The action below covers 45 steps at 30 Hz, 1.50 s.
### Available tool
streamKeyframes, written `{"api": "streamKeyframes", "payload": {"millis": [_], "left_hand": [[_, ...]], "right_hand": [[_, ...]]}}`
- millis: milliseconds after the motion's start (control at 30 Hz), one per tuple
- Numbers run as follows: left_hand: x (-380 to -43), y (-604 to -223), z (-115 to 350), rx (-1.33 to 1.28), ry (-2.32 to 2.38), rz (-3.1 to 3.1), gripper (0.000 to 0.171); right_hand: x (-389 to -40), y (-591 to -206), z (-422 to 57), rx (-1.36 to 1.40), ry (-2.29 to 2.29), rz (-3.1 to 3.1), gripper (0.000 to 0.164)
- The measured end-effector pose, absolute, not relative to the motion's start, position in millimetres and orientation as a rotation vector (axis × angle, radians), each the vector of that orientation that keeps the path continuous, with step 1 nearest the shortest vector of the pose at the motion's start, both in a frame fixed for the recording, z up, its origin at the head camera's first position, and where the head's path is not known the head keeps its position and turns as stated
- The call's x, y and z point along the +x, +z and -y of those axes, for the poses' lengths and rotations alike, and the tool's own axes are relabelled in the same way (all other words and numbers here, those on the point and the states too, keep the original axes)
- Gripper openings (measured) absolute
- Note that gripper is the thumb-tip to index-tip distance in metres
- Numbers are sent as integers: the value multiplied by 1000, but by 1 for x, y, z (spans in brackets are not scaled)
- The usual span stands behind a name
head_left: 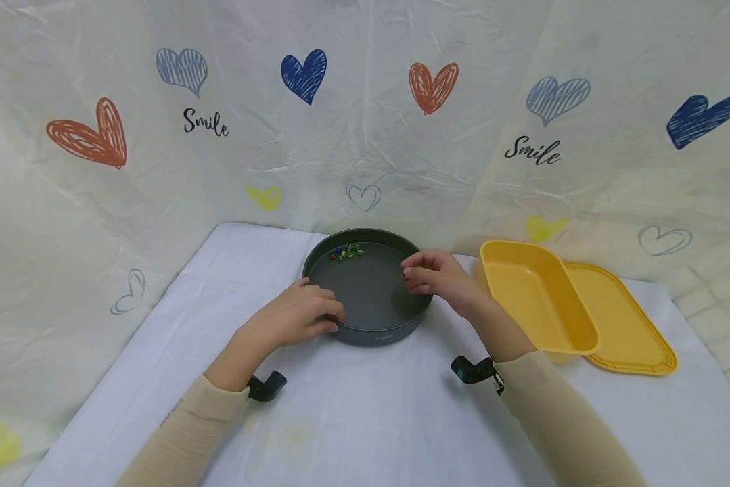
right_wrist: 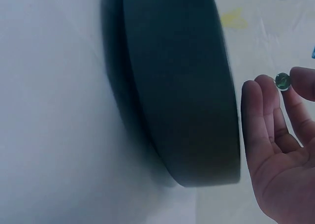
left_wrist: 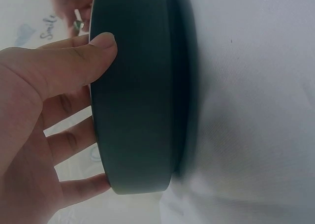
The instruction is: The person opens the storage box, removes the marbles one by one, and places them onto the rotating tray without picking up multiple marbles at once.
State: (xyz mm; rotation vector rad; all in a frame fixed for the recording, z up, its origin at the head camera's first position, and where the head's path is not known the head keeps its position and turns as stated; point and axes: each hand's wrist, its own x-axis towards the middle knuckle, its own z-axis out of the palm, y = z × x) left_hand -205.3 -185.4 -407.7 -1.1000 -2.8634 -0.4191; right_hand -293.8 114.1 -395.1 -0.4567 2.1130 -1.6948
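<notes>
A round dark grey pan [head_left: 371,294] rests on the white cloth, and several coloured glass marbles [head_left: 348,252] lie together inside it near its far left edge. My left hand [head_left: 298,312] grips the near left of the rim; in the left wrist view the thumb [left_wrist: 102,49] presses the outer wall while the fingers reach over the rim. Above the pan's right side, my right hand [head_left: 440,279] pinches a clear green glass marble [right_wrist: 282,81] between thumb and finger. The other fingers of that hand are loosely bent beside the rim.
To the right stands a deep yellow plastic container [head_left: 532,294], overlapping a flat yellow lid [head_left: 635,325] that lies beside it. White cloth [head_left: 352,419] covers the table. A pale sheet printed with hearts [head_left: 365,122] hangs behind the pan.
</notes>
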Motion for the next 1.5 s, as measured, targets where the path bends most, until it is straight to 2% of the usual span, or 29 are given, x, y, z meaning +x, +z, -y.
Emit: {"api": "streamKeyframes", "payload": {"millis": [300,633,1133,1333,1500], "left_hand": [[-205,-407,185,-1091,-409,2871,11],[-206,-407,185,-1098,-402,2856,10],[-206,-407,185,-1099,-413,2854,11],[-206,-407,185,-1096,-417,2859,11],[-206,-408,186,-1090,-411,2865,11]], "right_hand": [[-289,-404,-93,-568,-1542,-2250,31],[-287,-406,-85,-837,-1049,-2558,16],[-287,-406,-77,-905,-703,-2611,6],[-283,-405,-76,-917,-693,-2632,6],[-281,-408,-84,-911,-939,-2616,13]]}}
